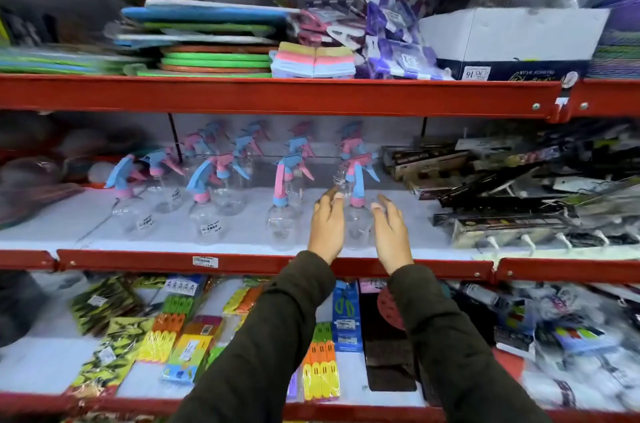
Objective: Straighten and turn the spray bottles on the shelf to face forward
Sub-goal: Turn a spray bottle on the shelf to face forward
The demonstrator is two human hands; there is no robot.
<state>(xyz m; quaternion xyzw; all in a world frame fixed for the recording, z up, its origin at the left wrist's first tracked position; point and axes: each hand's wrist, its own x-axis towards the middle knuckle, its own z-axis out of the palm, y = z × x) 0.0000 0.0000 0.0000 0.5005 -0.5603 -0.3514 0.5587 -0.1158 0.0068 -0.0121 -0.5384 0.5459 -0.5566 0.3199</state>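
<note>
On the top shelf we see a stack of flat green and blue mats (214, 41) toward the left end, a pastel pack of sponges (313, 60) at the front edge near the middle, purple packets (394, 41) just beside it, and a white cardboard box (512, 38) toward the right end. At the right end of the middle shelf we find dark boxed goods (512, 194) piled askew. On the bottom shelf we make out yellow-green packets (110, 336) at left and a blue scissors card (346, 315) near the middle.
</note>
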